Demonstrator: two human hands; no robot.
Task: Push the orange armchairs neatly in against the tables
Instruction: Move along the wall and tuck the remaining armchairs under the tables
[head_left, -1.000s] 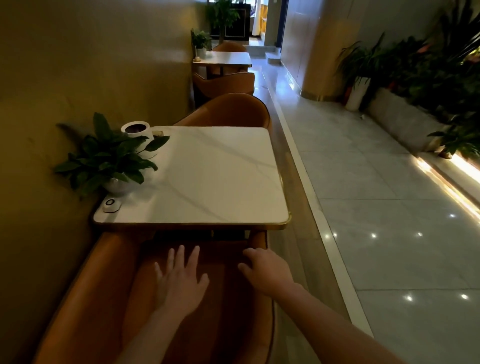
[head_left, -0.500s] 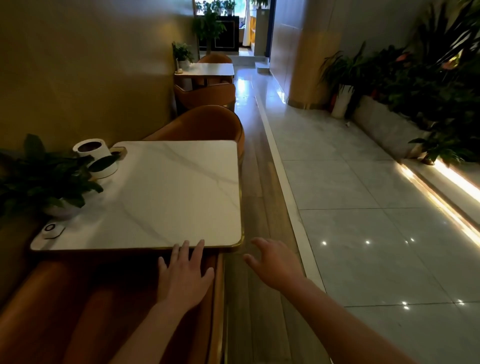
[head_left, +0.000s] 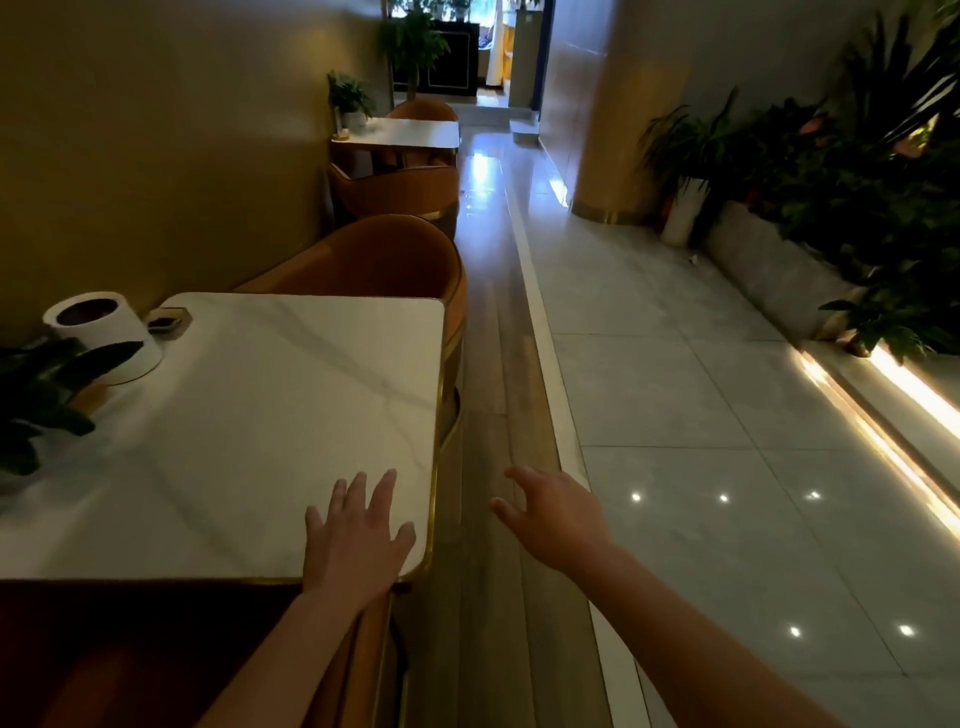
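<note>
The left hand (head_left: 358, 530) is spread flat over the near corner of the white table (head_left: 260, 415) — its grip is wide open and holds nothing. The right hand (head_left: 556, 514) hangs over the floor (head_left: 675, 415), fingers a little bent, grip empty. The far armchair (head_left: 374, 260) sits snug against the table's far side — the near armchair (head_left: 374, 670) is tucked under the near edge.

No text, label, brand, number or sign can be read anywhere. The small dark plaque (head_left: 165, 323) at the far corner of the near surface (head_left: 291, 395), just beside the white cylinder (head_left: 104, 332), is too dim and small to show any writing.
</note>
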